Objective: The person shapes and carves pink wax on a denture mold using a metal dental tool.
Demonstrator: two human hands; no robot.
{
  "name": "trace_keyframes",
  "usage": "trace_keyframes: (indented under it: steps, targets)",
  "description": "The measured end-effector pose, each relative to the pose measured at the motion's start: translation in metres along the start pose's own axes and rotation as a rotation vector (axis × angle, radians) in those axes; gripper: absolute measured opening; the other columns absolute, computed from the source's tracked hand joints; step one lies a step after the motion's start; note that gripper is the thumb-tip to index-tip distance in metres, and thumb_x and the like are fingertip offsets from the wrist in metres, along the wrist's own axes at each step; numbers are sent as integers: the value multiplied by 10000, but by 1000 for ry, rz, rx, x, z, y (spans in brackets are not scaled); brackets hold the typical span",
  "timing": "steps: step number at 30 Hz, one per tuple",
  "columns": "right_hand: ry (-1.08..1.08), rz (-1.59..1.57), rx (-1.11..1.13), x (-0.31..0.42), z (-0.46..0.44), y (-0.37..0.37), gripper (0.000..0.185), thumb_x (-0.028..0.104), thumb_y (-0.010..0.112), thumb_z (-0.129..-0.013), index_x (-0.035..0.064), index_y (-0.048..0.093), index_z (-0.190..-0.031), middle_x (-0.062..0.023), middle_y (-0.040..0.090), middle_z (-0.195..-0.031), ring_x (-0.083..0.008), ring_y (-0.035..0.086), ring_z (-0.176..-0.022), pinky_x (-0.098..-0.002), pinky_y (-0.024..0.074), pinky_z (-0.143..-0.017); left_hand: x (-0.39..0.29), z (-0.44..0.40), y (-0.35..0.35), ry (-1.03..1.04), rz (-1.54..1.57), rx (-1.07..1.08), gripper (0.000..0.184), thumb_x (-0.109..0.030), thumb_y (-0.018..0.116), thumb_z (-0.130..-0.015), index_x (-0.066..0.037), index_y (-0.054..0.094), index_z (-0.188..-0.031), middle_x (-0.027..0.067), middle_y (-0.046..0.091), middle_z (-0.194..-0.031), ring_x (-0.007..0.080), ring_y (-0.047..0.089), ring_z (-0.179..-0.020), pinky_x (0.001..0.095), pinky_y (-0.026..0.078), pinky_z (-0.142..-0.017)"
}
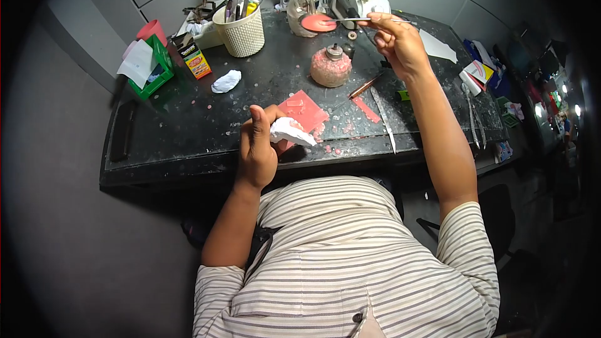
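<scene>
My left hand grips a white plaster cast with some pink material on it, just over the bench's front edge. My right hand is raised at the back of the bench, its fingers closed on a thin metal tool. The tool's tip reaches a round pink dish. Below that stands a pink-crusted burner with a metal cap; no flame can be made out. A pink wax sheet lies behind the cast, with crumbs around it.
On the dark bench are a knife, a pink strip, a copper-coloured tool and a white lump. Behind stand a woven cup of tools, a small box and a green basket.
</scene>
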State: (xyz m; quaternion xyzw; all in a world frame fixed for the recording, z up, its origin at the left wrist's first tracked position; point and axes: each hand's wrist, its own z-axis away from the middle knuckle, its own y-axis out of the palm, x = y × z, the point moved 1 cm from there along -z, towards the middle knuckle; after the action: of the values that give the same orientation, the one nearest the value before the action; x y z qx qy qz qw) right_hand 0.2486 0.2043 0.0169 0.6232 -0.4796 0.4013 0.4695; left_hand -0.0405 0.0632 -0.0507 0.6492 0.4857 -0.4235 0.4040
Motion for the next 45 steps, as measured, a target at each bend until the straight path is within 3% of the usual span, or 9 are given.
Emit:
trace_keyframes:
  steps: [5, 6, 10, 12, 19, 22, 29, 36, 45]
  targets:
    - [-67, -49, 48, 15, 25, -7, 168, 136, 645, -948, -13, 685, -1014, -91, 730, -928, -57, 488, -566, -197, 340, -478, -6, 0, 0, 111, 108, 33, 479, -421, 429, -1028, 8, 608, -912, 15, 583, -774, 35, 468, -684, 189, 379, -606]
    - [-130, 20, 21, 13, 29, -9, 144, 117, 642, -953, -7, 678, -1016, -103, 732, -942, -39, 468, -550, -185, 328, -457, -9, -1, -6, 90, 154, 119, 305, -259, 535, -952, 38, 567, -1013, 52, 610, -845, 45, 530, -759, 190, 442, -681]
    - [-216, 141, -16, 10, 42, -8, 119, 87, 663, -939, -16, 683, -995, -71, 703, -848, -19, 455, -514, -178, 301, -435, -12, 2, 3, 74, 130, 64, 299, -56, 646, -921, 43, 503, -1164, 93, 642, -980, 90, 625, -905, 247, 532, -815]
    - [-231, 193, -43, 13, 46, -1, 130, 97, 678, -933, -20, 698, -984, -8, 655, -735, -19, 448, -511, -186, 283, -443, -5, 2, 6, 116, 107, 49, 295, -55, 664, -933, 43, 520, -1171, 99, 635, -1020, 100, 627, -925, 257, 540, -830]
    - [-251, 185, -44, 11, 45, -3, 136, 116, 699, -929, -8, 701, -985, 25, 598, -672, -15, 439, -508, -181, 280, -459, -3, -4, 7, 407, -241, 20, 312, 1, 702, -911, 8, 636, -1216, 123, 555, -1266, 173, 603, -1102, 294, 560, -909]
    - [-244, 196, -60, 14, 48, 1, 138, 109, 695, -930, -16, 698, -987, 23, 581, -645, -18, 446, -506, -180, 291, -459, -2, -5, 6, 401, -239, 28, 328, 3, 690, -915, -15, 644, -1240, 134, 564, -1264, 193, 593, -1153, 295, 554, -927]
    - [-373, 112, 262, 33, 101, 42, 139, 51, 656, -964, -79, 668, -1010, -76, 677, -810, -41, 532, -564, -197, 385, -479, -1, -4, 5, 382, -198, 70, 335, 7, 660, -933, -17, 637, -1267, 147, 559, -1299, 215, 587, -1204, 313, 532, -970]
    - [-516, 278, 297, 43, 122, 56, 127, 5, 673, -940, -101, 688, -872, -83, 692, -866, -70, 585, -593, -208, 447, -510, 0, -5, 5, 403, -207, 77, 324, -9, 657, -941, -8, 632, -1265, 146, 558, -1307, 207, 603, -1174, 320, 520, -988]
    - [-518, 331, 284, 37, 123, 59, 128, 11, 677, -937, -95, 692, -866, -90, 699, -880, -65, 589, -592, -201, 451, -513, -1, -4, 6, 385, -167, 78, 326, -54, 661, -952, -9, 629, -1273, 137, 554, -1300, 197, 605, -1159, 315, 524, -976]
